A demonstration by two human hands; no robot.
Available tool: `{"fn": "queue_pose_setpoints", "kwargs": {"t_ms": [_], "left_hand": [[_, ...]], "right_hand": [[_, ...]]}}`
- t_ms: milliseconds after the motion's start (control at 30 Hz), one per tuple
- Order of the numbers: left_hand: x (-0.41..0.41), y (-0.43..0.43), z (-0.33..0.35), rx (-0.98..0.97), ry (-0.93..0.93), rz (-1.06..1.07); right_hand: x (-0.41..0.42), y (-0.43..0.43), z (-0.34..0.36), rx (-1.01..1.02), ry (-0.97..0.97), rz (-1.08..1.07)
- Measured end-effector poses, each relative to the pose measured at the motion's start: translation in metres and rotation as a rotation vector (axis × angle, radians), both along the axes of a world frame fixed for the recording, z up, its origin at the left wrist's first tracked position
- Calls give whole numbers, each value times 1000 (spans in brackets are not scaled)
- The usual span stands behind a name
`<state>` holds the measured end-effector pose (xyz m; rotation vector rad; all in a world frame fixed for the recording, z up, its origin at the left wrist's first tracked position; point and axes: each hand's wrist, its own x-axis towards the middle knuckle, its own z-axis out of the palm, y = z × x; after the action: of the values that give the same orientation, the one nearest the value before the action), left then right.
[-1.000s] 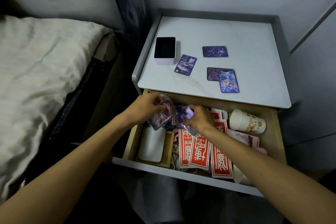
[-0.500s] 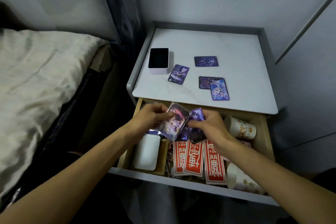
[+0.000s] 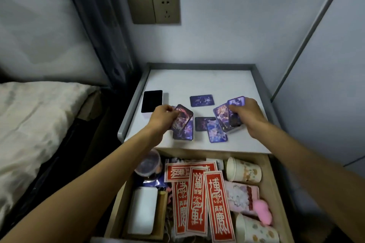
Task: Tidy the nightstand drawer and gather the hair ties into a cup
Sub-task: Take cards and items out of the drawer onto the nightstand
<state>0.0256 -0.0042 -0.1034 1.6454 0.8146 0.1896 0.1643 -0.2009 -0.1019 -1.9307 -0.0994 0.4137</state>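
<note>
Both hands are over the white nightstand top (image 3: 207,83). My left hand (image 3: 164,117) pinches a glossy picture card (image 3: 182,118) just above another card lying on the top. My right hand (image 3: 246,113) grips a small fan of purple cards (image 3: 227,118). More cards lie loose between the hands (image 3: 201,100) (image 3: 214,131). Below, the open drawer (image 3: 273,193) holds red paper slips (image 3: 197,193), a paper cup on its side (image 3: 244,169), a second cup (image 3: 256,231) at the front right and a pink fluffy item (image 3: 261,210). I cannot make out any hair ties clearly.
A small box with a black inside (image 3: 152,101) stands on the nightstand's left. A white device (image 3: 143,210) sits in a wooden tray at the drawer's left, behind it a clear lidded tub (image 3: 149,163). The bed (image 3: 35,124) is left, a wall socket (image 3: 156,9) above.
Both hands rose out of the drawer with their cards and moved onto the nightstand top, spreading apart. The camera tilted up, bringing the wall socket into view.
</note>
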Motion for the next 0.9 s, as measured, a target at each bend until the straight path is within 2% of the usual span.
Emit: {"fn": "queue_pose_setpoints", "kwargs": {"t_ms": [167, 333, 500, 633, 733, 900], "left_hand": [[59, 12, -4, 271, 107, -45], [93, 23, 0, 538, 259, -115], [120, 31, 2, 501, 229, -71], [130, 43, -3, 545, 306, -59], [127, 48, -10, 670, 371, -115], [113, 43, -22, 948, 355, -310]], "right_hand": [[44, 8, -8, -168, -82, 2], [61, 15, -17, -235, -97, 36], [82, 22, -19, -187, -62, 30], [93, 34, -23, -191, -75, 69], [98, 42, -28, -331, -148, 106], [82, 43, -32, -612, -362, 203]]}}
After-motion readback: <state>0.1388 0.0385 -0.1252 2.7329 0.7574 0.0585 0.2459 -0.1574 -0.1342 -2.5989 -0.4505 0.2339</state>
